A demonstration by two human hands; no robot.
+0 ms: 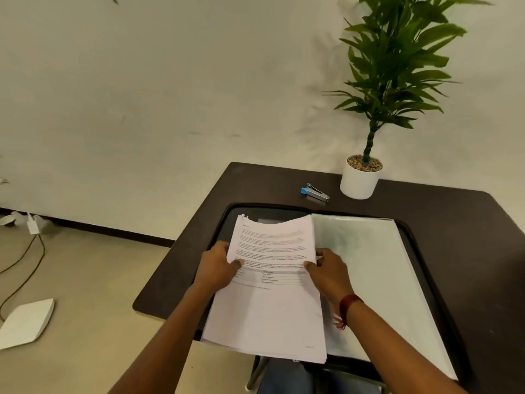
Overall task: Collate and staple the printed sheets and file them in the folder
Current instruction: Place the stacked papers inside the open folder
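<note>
Sheets: a thick stack of white printed sheets [267, 294] sits in the lower centre of the frame, over the left half of the open folder. The top page has text and a small table. Whether the stack rests on the folder or is held just above it cannot be told.
Left hand: the left hand [217, 265] grips the stack's left edge, with the thumb lying on the top page and the fingers curled under the edge.
Right hand: the right hand [329, 268] holds the stack's right edge in the same way, thumb on the page and fingers bent at the edge. A red thread band [348, 307] circles its wrist.
Folder: a black folder with clear, pale plastic sleeves [369, 265] lies open on the dark brown table [184, 265], its sleeves spreading to the right of the sheets.
Stapler: a blue and silver stapler [315, 192] lies on the table above the folder, apart from both hands.
Plant: a green leafy plant in a white round pot [359, 180] stands just right of the stapler, in the upper right.
Floor: at lower left lies a flat white box [27, 322], with a dark cable [28, 265] near it.
</note>
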